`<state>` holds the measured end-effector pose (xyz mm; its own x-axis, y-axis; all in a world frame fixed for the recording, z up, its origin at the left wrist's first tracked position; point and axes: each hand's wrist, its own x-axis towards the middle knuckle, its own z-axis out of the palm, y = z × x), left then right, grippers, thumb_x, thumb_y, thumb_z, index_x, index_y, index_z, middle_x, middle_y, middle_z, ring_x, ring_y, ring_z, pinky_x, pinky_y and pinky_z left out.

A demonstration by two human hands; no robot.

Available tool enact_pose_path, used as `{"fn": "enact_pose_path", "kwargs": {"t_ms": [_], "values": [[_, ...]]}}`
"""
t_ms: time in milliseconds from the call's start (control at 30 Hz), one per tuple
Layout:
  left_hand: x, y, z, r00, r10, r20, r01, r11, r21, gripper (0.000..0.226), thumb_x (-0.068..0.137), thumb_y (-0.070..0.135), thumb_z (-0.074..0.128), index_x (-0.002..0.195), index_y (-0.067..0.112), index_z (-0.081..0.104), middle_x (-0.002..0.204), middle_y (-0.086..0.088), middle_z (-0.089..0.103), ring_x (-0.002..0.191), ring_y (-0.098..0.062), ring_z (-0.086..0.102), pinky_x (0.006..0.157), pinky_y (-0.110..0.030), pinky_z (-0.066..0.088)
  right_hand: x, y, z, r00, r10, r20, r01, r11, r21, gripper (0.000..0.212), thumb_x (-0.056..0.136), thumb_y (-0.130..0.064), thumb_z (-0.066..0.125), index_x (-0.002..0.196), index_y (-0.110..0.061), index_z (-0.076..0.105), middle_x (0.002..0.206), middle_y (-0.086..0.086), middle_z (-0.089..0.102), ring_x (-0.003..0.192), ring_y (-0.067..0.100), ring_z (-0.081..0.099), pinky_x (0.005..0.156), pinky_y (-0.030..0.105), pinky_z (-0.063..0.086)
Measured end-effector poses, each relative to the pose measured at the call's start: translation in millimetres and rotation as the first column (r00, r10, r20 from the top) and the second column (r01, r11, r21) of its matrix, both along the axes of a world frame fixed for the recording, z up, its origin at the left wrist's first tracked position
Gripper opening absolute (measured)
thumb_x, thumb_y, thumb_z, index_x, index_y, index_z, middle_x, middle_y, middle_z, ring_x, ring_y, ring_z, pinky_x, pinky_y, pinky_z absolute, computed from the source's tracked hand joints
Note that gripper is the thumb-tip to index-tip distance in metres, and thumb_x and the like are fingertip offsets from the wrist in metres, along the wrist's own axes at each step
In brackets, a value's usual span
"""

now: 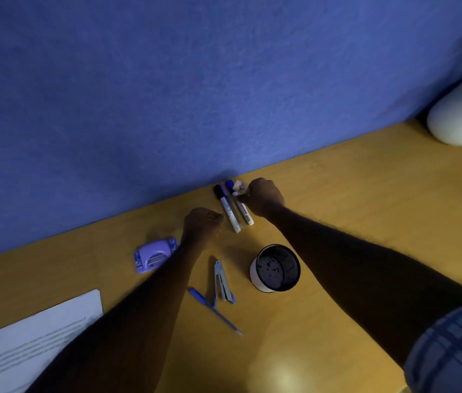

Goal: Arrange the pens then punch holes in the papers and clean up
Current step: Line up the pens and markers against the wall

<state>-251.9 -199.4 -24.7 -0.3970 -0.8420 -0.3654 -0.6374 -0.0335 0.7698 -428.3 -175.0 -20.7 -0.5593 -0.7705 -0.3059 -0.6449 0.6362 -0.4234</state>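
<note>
Sleeve, plaid (451,350), at frame's 5 o'clock; bare R forearm runs from it toward 11 o'clock.
R hand (263,198): knuckles up, fingers curled, thumb and fingertips pinching rightmost marker (246,215) near its pale cap.
L hand (202,222): forearm enters at 7 o'clock, hand in loose fist, fingers pressed together, nothing seen in it; sits just beside markers at their 9 o'clock.
Markers (228,208): row laid side by side, touching, caps toward blue wall (167,95), approx. frame centre.
Mesh cup (275,269): upright, black, white base band, at 5 o'clock of markers.
Stapler (222,282): open, lying flat, at 9 o'clock of cup.
Blue pen (212,309): lying diagonal, touching stapler's near end.
Hole punch (154,256): purple, at 8 o'clock of L hand.
Papers (34,336): printed stack, frame's 8 o'clock, partly under L forearm.
Desk (351,208): wood.
Plant pot (456,117): white, at 2 o'clock.
</note>
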Motion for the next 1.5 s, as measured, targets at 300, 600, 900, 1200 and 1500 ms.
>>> {"fn": "enact_pose_path", "kwargs": {"t_ms": [300, 600, 900, 1200, 1500], "values": [[-16, -3, 0, 0.998, -0.051, 0.038, 0.054, 0.995, -0.089, 0.024, 0.089, 0.020, 0.061, 0.093, -0.001, 0.074, 0.100, -0.016, 0.072, 0.094, -0.025, 0.065, 0.082, -0.035, 0.047, -18, 11, -28, 0.969, -0.158, 0.190, 0.178, 0.980, -0.090, 0.048, 0.095, -0.054, 0.047, 0.104, -0.009, 0.063, 0.089, 0.006, 0.065, 0.075, 0.019, 0.060, 0.058, 0.030, 0.043], [-21, -7, 1, 0.997, -0.071, 0.019, 0.073, 0.992, -0.099, 0.024, 0.088, 0.020, 0.065, 0.092, -0.003, 0.072, 0.097, -0.017, 0.071, 0.090, -0.025, 0.065, 0.071, -0.031, 0.046, -12, 1, -31, 0.994, -0.108, -0.018, 0.104, 0.985, -0.136, 0.054, 0.095, -0.061, 0.041, 0.110, -0.013, 0.058, 0.097, 0.005, 0.059, 0.082, 0.018, 0.055, 0.062, 0.032, 0.043], [-21, -9, 1, 0.998, -0.057, 0.002, 0.057, 0.995, -0.080, 0.024, 0.088, 0.019, 0.066, 0.095, -0.003, 0.072, 0.098, -0.016, 0.073, 0.094, -0.025, 0.068, 0.075, -0.032, 0.050, -10, -2, -31, 0.951, -0.001, -0.310, -0.030, 0.995, -0.097, 0.049, 0.094, -0.055, 0.044, 0.109, -0.011, 0.061, 0.107, 0.010, 0.061, 0.095, 0.027, 0.057, 0.078, 0.042, 0.052], [-19, -10, 2, 0.998, -0.068, -0.012, 0.068, 0.996, -0.054, 0.024, 0.088, 0.020, 0.064, 0.088, -0.003, 0.071, 0.091, -0.016, 0.072, 0.086, -0.024, 0.067, 0.073, -0.036, 0.053, -11, -6, -33, 0.964, -0.007, -0.266, -0.018, 0.996, -0.090, 0.047, 0.090, -0.052, 0.054, 0.115, -0.012, 0.057, 0.108, 0.010, 0.059, 0.092, 0.025, 0.057, 0.073, 0.041, 0.053], [-7, -3, 13, 0.998, -0.060, -0.024, 0.058, 0.996, -0.072, 0.015, 0.087, 0.017, 0.063, 0.085, 0.003, 0.068, 0.082, -0.005, 0.067, 0.073, -0.010, 0.057, 0.054, -0.018, 0.037, -18, 1, -27, 0.980, -0.003, -0.201, -0.010, 0.998, -0.063, 0.061, 0.087, -0.065, 0.048, 0.118, -0.013, 0.055, 0.111, 0.011, 0.057, 0.094, 0.025, 0.056, 0.076, 0.044, 0.054]]}}
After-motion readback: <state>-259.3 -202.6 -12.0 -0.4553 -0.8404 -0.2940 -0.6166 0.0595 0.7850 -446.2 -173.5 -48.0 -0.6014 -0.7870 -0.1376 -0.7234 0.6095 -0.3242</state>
